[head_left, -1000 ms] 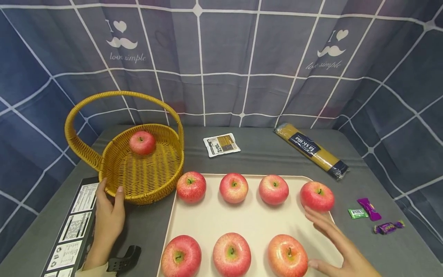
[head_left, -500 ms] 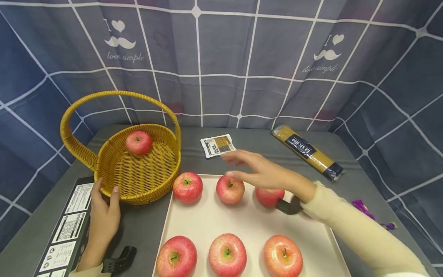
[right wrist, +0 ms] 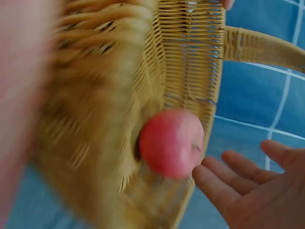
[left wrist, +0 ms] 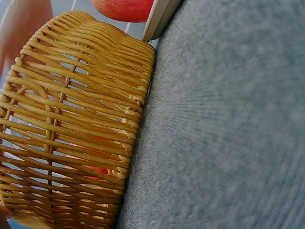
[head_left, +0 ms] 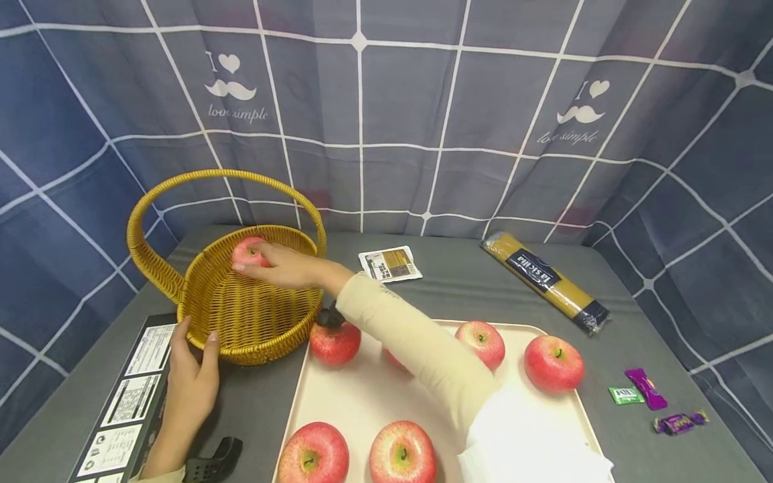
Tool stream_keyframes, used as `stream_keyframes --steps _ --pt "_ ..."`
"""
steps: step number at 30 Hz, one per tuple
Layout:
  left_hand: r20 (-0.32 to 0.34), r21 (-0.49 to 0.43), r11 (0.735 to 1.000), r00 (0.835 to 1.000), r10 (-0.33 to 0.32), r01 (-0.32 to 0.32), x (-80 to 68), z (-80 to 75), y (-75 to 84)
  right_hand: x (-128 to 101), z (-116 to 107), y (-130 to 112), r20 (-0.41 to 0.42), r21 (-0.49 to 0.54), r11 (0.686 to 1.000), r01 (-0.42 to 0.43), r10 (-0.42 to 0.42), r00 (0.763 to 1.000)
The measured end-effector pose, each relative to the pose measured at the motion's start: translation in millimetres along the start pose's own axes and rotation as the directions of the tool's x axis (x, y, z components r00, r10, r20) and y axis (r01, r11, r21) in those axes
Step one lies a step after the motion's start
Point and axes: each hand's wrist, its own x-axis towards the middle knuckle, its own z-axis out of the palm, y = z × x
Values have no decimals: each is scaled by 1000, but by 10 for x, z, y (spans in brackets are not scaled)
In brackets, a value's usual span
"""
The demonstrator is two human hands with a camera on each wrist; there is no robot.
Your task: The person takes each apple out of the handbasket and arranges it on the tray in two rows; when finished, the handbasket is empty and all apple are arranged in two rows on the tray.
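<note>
A yellow woven basket [head_left: 250, 352] with a tall arched handle stands at the left. One red apple [head_left: 243, 252] lies inside it, against the back wall. My right hand [head_left: 290, 266] reaches over the basket to this apple; in the right wrist view, its straight, spread fingers [right wrist: 219, 186] are close beside the fruit without curling round it. My left hand [head_left: 193, 382] touches the basket's near side, with extended fingers and thumb at the rim. To the right, a cream tray [head_left: 362, 402] carries several more apples, some partly covered by my right sleeve.
A dark box with white labels [head_left: 129, 389] lies by my left forearm. Behind the tray are a small food packet [head_left: 390, 264] and a pasta pack [head_left: 546, 282]. Several wrapped candies [head_left: 646, 388] lie at the right. A checkered curtain [head_left: 398, 100] closes off the back.
My right hand has swept leftward from the tray's right side, across the tray and into the basket, carrying nothing visible. The left hand stays at the basket, and the head view has shifted slightly.
</note>
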Motion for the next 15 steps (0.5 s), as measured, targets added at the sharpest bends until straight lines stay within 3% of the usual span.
stream_keyframes --steps 7,11,15 --pt "1 7 1000 1000 4 -4 7 34 5 421 185 -93 -41 131 981 -140 146 988" --pt "6 9 1000 1000 5 -5 9 39 1 555 267 59 -149 221 956 -194 230 962" --pt "0 19 1000 1000 2 -2 18 24 -7 634 348 232 -205 258 947 -192 248 947"
